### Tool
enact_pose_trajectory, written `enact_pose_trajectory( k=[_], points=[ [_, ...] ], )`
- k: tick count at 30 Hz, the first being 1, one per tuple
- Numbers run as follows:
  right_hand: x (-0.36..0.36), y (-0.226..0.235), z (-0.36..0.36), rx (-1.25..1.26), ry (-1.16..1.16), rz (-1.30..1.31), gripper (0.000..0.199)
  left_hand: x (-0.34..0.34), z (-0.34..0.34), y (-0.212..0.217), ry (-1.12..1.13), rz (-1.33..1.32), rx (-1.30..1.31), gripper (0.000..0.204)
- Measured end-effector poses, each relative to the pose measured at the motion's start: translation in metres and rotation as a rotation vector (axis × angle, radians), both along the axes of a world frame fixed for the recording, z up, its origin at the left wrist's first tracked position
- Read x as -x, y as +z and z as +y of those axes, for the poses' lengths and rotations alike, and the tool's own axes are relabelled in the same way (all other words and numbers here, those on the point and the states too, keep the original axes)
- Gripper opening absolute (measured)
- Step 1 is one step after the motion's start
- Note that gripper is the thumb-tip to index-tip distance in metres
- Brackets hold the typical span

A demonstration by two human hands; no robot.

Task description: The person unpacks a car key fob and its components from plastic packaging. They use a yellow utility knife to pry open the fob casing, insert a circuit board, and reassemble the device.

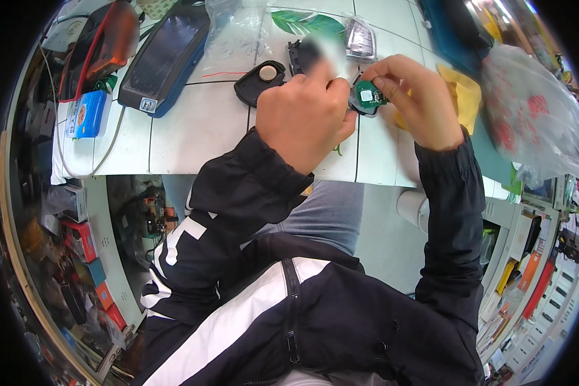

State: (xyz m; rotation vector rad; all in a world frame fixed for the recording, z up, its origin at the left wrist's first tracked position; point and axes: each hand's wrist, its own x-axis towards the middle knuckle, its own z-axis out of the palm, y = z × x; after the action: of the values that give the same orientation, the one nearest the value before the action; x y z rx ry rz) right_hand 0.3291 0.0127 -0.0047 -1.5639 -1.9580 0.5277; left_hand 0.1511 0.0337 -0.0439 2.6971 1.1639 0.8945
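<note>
My right hand [417, 96] pinches a round green circuit board [368, 96] by its edge, thumb and fingertips together. Behind the board sits a dark casing with a silvery rim, mostly covered. Close on its left, my left hand [305, 116] is closed with its fingers curled; what it grips is hidden behind the fingers, and a patch beyond them is blurred. Left of that hand lies a black key fob half [249, 89] with a coin cell [267, 73] in it. A dark plastic part [294, 56] lies beyond the left hand. Farther back is a clear plastic case [360, 41].
A blue-edged tablet device [164, 58] and a small blue box [87, 114] stand at the left, with a grey cable [117, 132] beside them. A yellow envelope [466, 96] and a plastic bag [531, 106] lie right. The white tiled table [193, 145] ends before my lap.
</note>
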Motion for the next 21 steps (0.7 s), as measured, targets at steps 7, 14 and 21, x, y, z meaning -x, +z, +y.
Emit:
enact_pose_trajectory(
  k=[7, 14, 21],
  points=[
    [-0.011, -0.009, 0.007, -0.089, 0.056, -0.072, 0.008, -0.009, -0.007, 0.006, 0.043, 0.032, 0.044, 0.044],
    [-0.009, -0.001, 0.002, 0.104, 0.015, 0.059, 0.007, -0.020, -0.005, 0.004, 0.024, -0.005, 0.080, 0.041],
    [0.015, 0.004, -0.008, 0.212, -0.003, 0.071, 0.008, 0.026, 0.005, 0.010, -0.243, 0.011, 0.281, 0.044]
  ],
)
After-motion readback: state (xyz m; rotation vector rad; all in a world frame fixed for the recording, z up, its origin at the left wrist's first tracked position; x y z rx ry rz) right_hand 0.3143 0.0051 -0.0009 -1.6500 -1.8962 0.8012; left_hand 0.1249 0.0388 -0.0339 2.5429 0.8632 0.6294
